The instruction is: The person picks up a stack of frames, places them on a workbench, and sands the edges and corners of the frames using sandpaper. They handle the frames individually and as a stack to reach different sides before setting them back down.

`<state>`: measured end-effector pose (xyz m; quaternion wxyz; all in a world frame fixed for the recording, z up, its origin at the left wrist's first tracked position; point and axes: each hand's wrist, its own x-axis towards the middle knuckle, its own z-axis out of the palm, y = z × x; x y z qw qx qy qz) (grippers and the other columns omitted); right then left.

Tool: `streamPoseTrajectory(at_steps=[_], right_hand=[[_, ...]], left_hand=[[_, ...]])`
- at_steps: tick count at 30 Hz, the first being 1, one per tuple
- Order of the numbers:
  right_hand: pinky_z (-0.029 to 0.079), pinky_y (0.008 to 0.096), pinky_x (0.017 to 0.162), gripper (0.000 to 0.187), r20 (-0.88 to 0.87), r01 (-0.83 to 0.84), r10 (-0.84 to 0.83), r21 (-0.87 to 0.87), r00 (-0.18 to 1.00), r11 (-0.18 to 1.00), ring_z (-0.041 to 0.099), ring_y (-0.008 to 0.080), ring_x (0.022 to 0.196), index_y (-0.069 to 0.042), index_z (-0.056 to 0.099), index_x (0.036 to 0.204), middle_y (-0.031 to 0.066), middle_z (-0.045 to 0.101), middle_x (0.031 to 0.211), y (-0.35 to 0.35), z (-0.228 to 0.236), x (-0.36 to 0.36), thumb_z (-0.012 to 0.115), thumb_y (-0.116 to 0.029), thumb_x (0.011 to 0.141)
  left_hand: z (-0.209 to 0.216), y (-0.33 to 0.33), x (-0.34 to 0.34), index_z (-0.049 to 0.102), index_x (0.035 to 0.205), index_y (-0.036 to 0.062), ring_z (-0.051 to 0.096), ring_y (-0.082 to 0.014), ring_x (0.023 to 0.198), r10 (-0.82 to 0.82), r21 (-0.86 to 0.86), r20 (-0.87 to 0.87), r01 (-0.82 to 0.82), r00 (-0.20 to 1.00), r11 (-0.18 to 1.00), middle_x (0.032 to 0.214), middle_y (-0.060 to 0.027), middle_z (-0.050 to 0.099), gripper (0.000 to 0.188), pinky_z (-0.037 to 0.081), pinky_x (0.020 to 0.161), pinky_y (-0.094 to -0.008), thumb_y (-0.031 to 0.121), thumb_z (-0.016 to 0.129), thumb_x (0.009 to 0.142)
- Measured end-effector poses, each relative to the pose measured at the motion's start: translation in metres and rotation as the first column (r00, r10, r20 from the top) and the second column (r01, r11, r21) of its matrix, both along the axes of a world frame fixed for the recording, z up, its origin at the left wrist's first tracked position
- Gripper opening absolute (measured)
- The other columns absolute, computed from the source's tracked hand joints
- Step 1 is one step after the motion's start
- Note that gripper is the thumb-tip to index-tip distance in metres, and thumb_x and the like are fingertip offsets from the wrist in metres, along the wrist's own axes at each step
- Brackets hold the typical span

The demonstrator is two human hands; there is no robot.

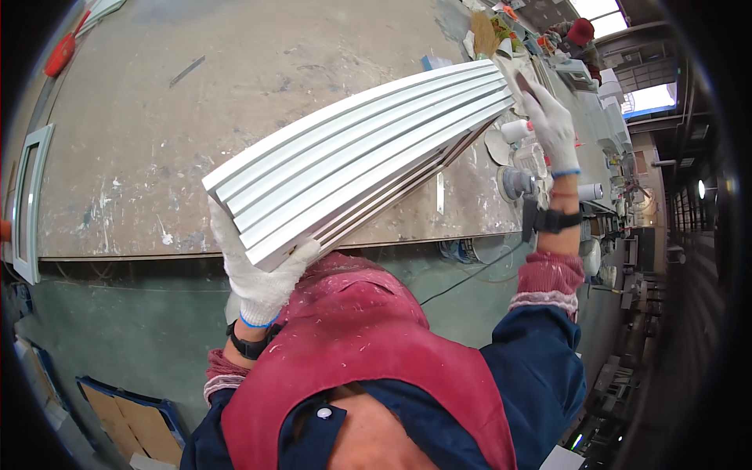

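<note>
A bundle of long white slatted panels or frames (356,145) is tilted up over the near edge of the workbench, running from lower left to upper right. Its underside shows brown edges. My left hand (262,278), in a white knitted glove, wraps around the bundle's near left end. At the far right end is my gloved right hand (553,129), its fingers closed on a small flat dark-brown piece (527,88) beside the panel ends. That piece looks like a sanding pad, though its kind is not certain.
The paint-spotted workbench (117,180) spreads ahead. A round grey tool (515,183), a white bottle (515,131) and a brush (483,35) lie at right. A pale frame (31,204) leans at the left edge. Another person (580,39) stands at the far right.
</note>
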<state>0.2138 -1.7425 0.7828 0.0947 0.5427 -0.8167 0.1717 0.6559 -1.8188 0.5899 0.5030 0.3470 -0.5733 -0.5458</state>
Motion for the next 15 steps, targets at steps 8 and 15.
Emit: streamPoseTrajectory(at_steps=[8, 15], right_hand=[[0.051, 0.0445, 0.091, 0.034, -0.449, 0.5, -0.255, 0.596, 0.856, 0.628, 0.062, 0.0392, 0.104, -0.006, 0.058, 0.133, 0.0233, 0.062, 0.12, 0.412, 0.013, -0.053, 0.05, -0.017, 0.102], [0.057, 0.0442, 0.088, 0.035, -0.913, 0.844, -0.408, 0.229, 0.013, -0.486, 0.071, 0.0311, 0.096, -0.009, 0.068, 0.11, 0.0118, 0.072, 0.108, 0.778, 0.209, 0.118, 0.068, -0.036, 0.087]], left_hand=[[-0.007, -0.002, 0.002, 0.012, 0.159, 0.0028, 0.054, -0.0254, 0.123, 0.064, 0.212, 0.067, -0.077, 0.996, 0.974, 0.144, -0.0189, 0.047, 0.121, 0.051, 0.1, -0.0408, -0.006, 0.085, 0.063], [-0.022, 0.01, 0.013, 0.029, 0.151, -0.0013, 0.057, -0.0222, 0.117, 0.127, 0.192, 0.072, -0.139, 0.989, 0.972, 0.135, -0.0149, 0.054, 0.106, 0.052, 0.097, -0.039, -0.005, 0.087, 0.062]])
